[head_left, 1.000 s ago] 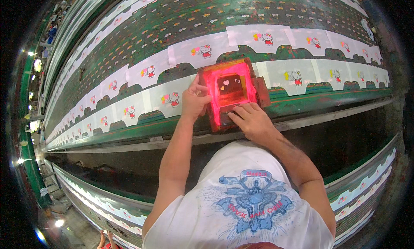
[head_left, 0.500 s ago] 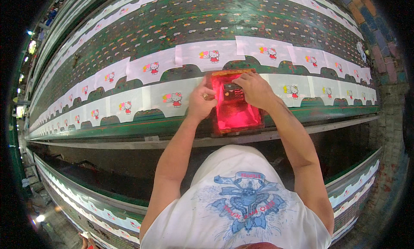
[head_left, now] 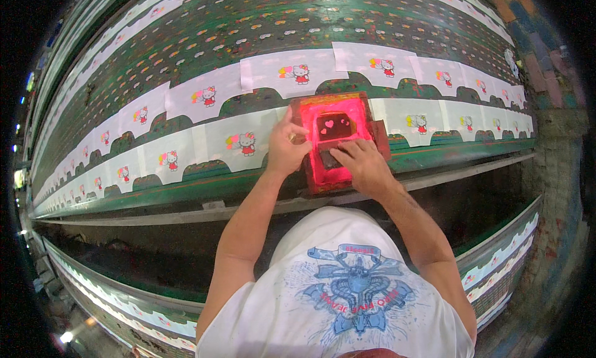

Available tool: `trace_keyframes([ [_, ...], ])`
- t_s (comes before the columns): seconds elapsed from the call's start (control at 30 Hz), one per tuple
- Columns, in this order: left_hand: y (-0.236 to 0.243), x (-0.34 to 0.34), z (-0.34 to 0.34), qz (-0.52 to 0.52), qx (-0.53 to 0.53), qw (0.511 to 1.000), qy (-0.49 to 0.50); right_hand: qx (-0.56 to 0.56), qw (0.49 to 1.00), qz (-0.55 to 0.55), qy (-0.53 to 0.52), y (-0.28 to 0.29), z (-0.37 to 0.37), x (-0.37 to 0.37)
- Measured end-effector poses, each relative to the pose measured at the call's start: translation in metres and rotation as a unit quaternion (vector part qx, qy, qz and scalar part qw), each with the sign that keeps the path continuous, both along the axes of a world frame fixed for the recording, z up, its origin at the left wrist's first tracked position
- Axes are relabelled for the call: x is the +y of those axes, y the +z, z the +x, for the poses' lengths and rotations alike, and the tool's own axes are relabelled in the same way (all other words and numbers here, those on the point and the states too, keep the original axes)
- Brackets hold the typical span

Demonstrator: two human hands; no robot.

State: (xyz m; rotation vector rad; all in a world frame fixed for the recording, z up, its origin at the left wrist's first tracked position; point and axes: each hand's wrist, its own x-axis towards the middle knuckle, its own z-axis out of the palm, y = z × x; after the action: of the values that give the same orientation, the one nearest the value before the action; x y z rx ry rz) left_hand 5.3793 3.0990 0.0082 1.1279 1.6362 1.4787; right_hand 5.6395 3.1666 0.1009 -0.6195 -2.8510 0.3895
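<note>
A small screen printing frame [head_left: 332,100] with bright red ink inside lies over the near row of white pieces, at the table's front edge. Heart shapes and other small marks show in its dark stencil window. My left hand [head_left: 287,146] grips the frame's left side, thumb over the rim. Inside the frame, my right hand [head_left: 367,165] holds a dark squeegee [head_left: 329,160] just on my side of the stencil window, fingers closed on its top. The white piece [head_left: 233,141] left of the frame bears a printed cartoon cat with balloons; the one under the frame is mostly hidden.
A long green table [head_left: 428,154] carries two near rows of overlapping printed white pieces [head_left: 298,72]. Beyond them run rows of small printed marks. A metal rail [head_left: 248,210] follows the front edge. Another table with white pieces [head_left: 118,293] stands behind me. Paving [head_left: 549,172] lies at the right.
My right hand has drawn the squeegee from the frame's far end toward me, uncovering the stencil window. My left hand stays on the frame's left side. The view has shifted slightly.
</note>
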Motion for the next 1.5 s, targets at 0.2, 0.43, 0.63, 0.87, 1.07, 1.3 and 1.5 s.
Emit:
trace_keyframes([
  [0.2, 0.004, 0.003, 0.001, -0.011, -0.02, 1.0, -0.011, -0.003, 0.998, -0.062, -0.016, 0.017, 0.017, -0.03],
  [0.43, 0.017, 0.003, 0.002, -0.038, -0.002, 0.999, -0.007, 0.097, 0.992, -0.081, -0.019, 0.01, 0.038, -0.027],
  [0.63, 0.034, 0.021, 0.041, -0.007, -0.057, 0.998, -0.017, 0.17, 0.98, -0.083, -0.06, -0.001, 0.091, -0.01],
  [0.87, 0.011, 0.085, 0.147, 0.016, -0.109, 0.994, -0.015, 0.187, 0.974, -0.077, -0.102, -0.008, 0.195, 0.036],
  [1.07, 0.016, 0.129, 0.219, -0.001, 0.02, 1.0, -0.009, 0.192, 0.973, -0.081, -0.103, -0.009, 0.272, 0.07],
  [1.3, 0.017, 0.138, 0.234, -0.05, -0.085, 0.995, -0.005, 0.244, 0.963, -0.103, -0.05, -0.014, 0.306, 0.095],
  [1.5, 0.017, 0.137, 0.231, -0.086, -0.092, 0.992, 0.012, 0.256, 0.961, -0.1, -0.039, -0.009, 0.301, 0.103],
])
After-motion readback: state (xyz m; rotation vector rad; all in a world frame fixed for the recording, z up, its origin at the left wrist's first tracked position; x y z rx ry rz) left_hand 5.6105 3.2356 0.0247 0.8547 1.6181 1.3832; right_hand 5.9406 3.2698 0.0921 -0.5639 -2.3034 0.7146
